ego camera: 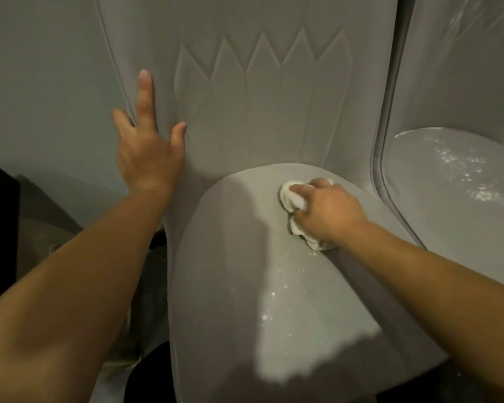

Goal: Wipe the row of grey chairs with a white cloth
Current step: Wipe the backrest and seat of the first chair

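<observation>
Two grey chairs (245, 117) show; right hand (326, 210) grips one bunched white cloth (296, 199) near the seat's back edge, left hand (149, 146) spread against its backrest.

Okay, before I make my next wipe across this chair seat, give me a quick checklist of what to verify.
1. Grip on the cloth: the right hand holds the bunched white cloth. Ok.
2. Cloth contact: it rests on the seat, near the back. Ok.
3. Chair steadied: the left hand lies flat against the left edge of the backrest. Ok.
4. Seat clean: white speckles lie in front of the cloth. Not ok.
5. Neighbouring chair on the right: its seat is speckled too. Not ok.
6. Clean face of the cloth: its underside is hidden. Cannot tell.
</observation>
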